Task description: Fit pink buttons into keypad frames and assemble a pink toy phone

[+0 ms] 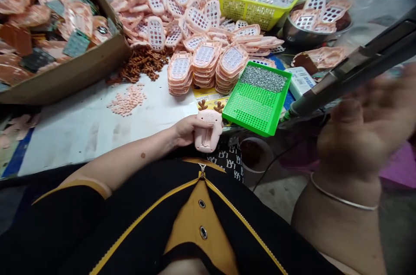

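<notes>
My left hand (188, 129) is closed on a pink plastic casing (208, 138) with two brown antlers on top, held at the table's front edge. The casing shows its back, with a long recess and screw holes. My right hand (367, 123) is raised at the right, close to the camera and partly blurred, beside a long dark tool (354, 69) that slants down toward the green tray. Whether its fingers grip the tool cannot be made out. The green tray (250, 112) holds many small silver screws (263, 77) at its far end.
Stacks of pink casings (180, 71) stand behind the tray, before a large heap (195, 19). Brown antlers (143, 64) and small pink pieces (126, 100) lie left. Around are a cardboard box (94, 62), yellow basket (250, 10) and metal bowl (305, 38).
</notes>
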`<state>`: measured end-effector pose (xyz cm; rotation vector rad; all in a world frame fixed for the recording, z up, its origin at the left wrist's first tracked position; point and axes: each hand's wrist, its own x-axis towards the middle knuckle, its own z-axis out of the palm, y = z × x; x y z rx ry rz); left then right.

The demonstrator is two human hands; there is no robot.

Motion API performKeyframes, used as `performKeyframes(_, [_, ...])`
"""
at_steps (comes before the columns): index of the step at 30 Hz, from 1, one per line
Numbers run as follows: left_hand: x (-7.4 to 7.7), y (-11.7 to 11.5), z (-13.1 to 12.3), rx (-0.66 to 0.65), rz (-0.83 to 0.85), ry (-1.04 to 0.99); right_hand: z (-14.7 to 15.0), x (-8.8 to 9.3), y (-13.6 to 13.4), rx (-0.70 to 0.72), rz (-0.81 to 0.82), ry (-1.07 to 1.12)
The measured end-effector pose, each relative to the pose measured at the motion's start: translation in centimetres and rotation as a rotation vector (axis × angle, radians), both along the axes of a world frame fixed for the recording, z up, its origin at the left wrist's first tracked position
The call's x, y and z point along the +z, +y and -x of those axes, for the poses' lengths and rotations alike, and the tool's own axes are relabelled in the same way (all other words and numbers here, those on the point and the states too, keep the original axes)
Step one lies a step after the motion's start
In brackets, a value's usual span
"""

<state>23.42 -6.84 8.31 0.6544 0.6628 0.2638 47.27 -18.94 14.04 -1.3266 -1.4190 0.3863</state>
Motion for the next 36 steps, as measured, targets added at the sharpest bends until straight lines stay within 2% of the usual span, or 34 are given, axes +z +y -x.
performKeyframes(3, [-0.6, 0.3, -1.5, 0.031, 0.02, 0.011, -1.4, 0.9, 1.6, -0.076, -0.049, 0.074])
performKeyframes(7, [-0.8, 0.5, -1.5, 0.114, 0.05, 0.017, -1.9, 1.3, 4.6, -0.11, -0.164, 0.221])
performKeyframes(10, [-1.0, 0.5, -1.2, 0.172, 0.061, 0.017, -1.4, 0.4, 6.9, -0.032, -0.245, 0.379])
performKeyframes(13, [-1.1, 0.6, -1.2, 0.191, 0.093, 0.028, 0.0, -1.1, 8.3, 0.038, -0.284, 0.435])
performKeyframes(16, [-1.0, 0.7, -1.4, 0.186, 0.132, 0.028, 1.3, -2.5, 8.4, 0.044, -0.303, 0.452])
performKeyframes(18, [-0.9, 0.7, -1.6, 0.188, 0.15, 0.033, 1.7, -3.0, 8.1, 0.03, -0.225, 0.42])
performKeyframes(21, [-0.7, 0.8, -1.7, 0.19, 0.16, 0.034, 1.8, -3.2, 7.7, 0.025, -0.151, 0.346])
performKeyframes(24, [-0.7, 0.8, -1.7, 0.184, 0.163, 0.03, 1.7, -3.1, 7.6, 0.052, -0.156, 0.28])
performKeyframes(30, [-0.6, 0.8, -1.7, 0.187, 0.166, 0.036, 2.0, -3.5, 8.0, 0.0, -0.128, 0.316])
performKeyframes(36, [-0.5, 0.9, -1.7, 0.155, 0.16, 0.043, 1.1, -5.0, 7.7, -0.014, -0.036, 0.14])
